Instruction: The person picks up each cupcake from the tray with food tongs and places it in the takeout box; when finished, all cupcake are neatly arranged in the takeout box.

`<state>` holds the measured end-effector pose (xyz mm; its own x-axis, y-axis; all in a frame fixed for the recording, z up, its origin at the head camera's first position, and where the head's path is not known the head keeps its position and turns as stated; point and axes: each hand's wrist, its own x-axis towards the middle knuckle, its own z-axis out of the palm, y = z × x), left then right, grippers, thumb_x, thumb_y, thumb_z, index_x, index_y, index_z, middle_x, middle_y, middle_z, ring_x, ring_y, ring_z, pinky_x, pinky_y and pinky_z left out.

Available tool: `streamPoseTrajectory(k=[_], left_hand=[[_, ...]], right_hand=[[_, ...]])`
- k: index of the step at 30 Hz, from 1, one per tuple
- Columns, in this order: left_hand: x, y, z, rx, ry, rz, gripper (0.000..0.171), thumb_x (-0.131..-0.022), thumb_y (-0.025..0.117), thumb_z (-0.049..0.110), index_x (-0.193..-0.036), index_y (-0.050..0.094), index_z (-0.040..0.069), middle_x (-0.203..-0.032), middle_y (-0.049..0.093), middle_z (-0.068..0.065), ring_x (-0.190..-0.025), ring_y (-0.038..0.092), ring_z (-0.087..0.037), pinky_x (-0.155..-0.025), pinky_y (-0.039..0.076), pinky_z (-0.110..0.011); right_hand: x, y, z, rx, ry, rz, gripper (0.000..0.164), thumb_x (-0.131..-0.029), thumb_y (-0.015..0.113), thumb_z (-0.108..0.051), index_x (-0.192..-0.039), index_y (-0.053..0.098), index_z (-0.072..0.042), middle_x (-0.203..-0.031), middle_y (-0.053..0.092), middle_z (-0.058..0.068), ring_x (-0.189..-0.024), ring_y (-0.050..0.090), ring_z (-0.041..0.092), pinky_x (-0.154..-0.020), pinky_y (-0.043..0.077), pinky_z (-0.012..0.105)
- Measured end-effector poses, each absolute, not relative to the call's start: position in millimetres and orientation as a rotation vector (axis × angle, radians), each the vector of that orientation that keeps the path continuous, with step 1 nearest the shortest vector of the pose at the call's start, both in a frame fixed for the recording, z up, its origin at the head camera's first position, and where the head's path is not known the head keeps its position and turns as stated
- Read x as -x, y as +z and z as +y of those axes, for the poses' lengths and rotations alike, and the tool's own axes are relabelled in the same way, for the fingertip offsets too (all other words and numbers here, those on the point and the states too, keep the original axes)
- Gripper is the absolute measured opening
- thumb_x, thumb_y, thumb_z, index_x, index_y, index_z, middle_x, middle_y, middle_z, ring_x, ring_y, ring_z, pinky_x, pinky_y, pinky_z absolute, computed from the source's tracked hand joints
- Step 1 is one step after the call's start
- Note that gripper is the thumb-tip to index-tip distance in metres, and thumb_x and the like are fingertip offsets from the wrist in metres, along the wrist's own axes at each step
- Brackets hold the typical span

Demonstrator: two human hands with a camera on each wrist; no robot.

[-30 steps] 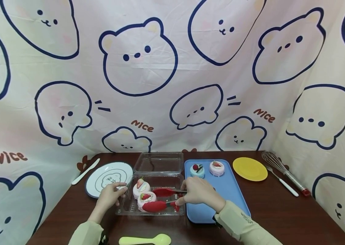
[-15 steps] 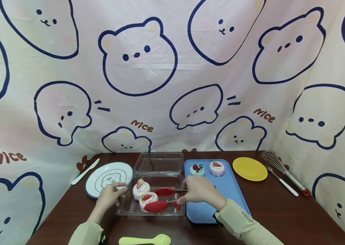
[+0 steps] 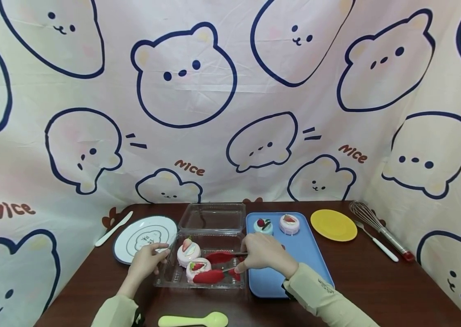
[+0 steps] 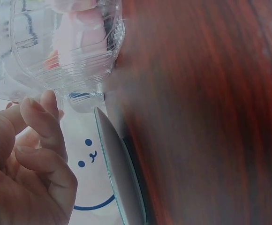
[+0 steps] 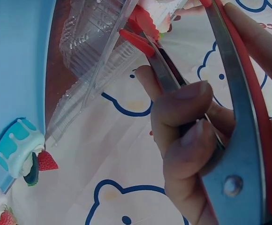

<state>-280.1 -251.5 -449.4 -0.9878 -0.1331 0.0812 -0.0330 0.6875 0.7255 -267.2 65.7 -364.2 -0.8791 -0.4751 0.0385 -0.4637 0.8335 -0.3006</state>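
Note:
My right hand (image 3: 269,252) grips red-tipped metal tongs (image 5: 232,79), fingers curled round the handles. In the head view, one red tip overlaps the front of a pink toy cake (image 3: 196,264) topped with a strawberry; the other tip lies behind and to the right of it. Just beyond sits a second pink strawberry cake (image 3: 188,254). Both cakes are inside a clear hinged plastic container (image 3: 230,282) with its lid (image 3: 214,215) raised. At the container's left side, my left hand (image 3: 147,261) rests loosely bent fingers against the rim, seen close in the left wrist view.
Right of the container, a blue tray (image 3: 304,259) carries a blue cake (image 3: 263,226) and a pink cake (image 3: 289,225). A white plate (image 3: 124,247) and knife (image 3: 114,228) lie left. A yellow plate (image 3: 334,225), fork (image 3: 382,245) and whisk (image 3: 382,230) lie right; a yellow-green spoon (image 3: 193,320) lies in front.
The nearer pink cake and the front tong tip have shifted slightly to the right. My left hand stays at the container's rim.

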Motion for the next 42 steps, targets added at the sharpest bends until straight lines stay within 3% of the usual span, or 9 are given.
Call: streamPoseTrajectory(k=[14,30,42], left_hand=[[280.3,-447.9,-249.7,-0.144,-1.2,-2.765,0.033,-0.086,0.059,0.019,-0.114,0.06,0.001,-0.061,0.06,0.0,-0.038,0.047,-0.014,-0.043,0.038,-0.03],[278.5,-446.5,-250.8,-0.144,-1.204,-2.759,0.033,-0.086,0.059,0.018,-0.114,0.06,0.0,-0.06,0.059,0.0,-0.038,0.047,-0.014,-0.042,0.038,-0.029],[277.2,-447.6,-250.5,-0.146,-1.201,-2.761,0.033,-0.086,0.059,0.017,-0.114,0.06,0.001,-0.06,0.06,0.0,-0.037,0.046,-0.013,-0.042,0.038,-0.029]], right_hand=[[274.3,-362.0,72.4,0.772,-0.515,2.902,0.044,-0.062,0.078,-0.047,-0.086,0.069,-0.012,-0.072,0.059,-0.007,-0.06,0.05,0.01,-0.049,0.042,0.026],[274.3,-364.9,71.2,0.792,-0.521,2.929,0.044,-0.061,0.078,-0.047,-0.088,0.069,-0.014,-0.069,0.057,-0.009,-0.059,0.049,0.01,-0.049,0.041,0.026],[276.1,-359.5,100.3,0.772,-0.706,2.906,0.06,-0.06,0.078,-0.05,-0.101,0.068,-0.009,-0.09,0.065,0.002,-0.07,0.054,0.013,-0.056,0.045,0.03]])
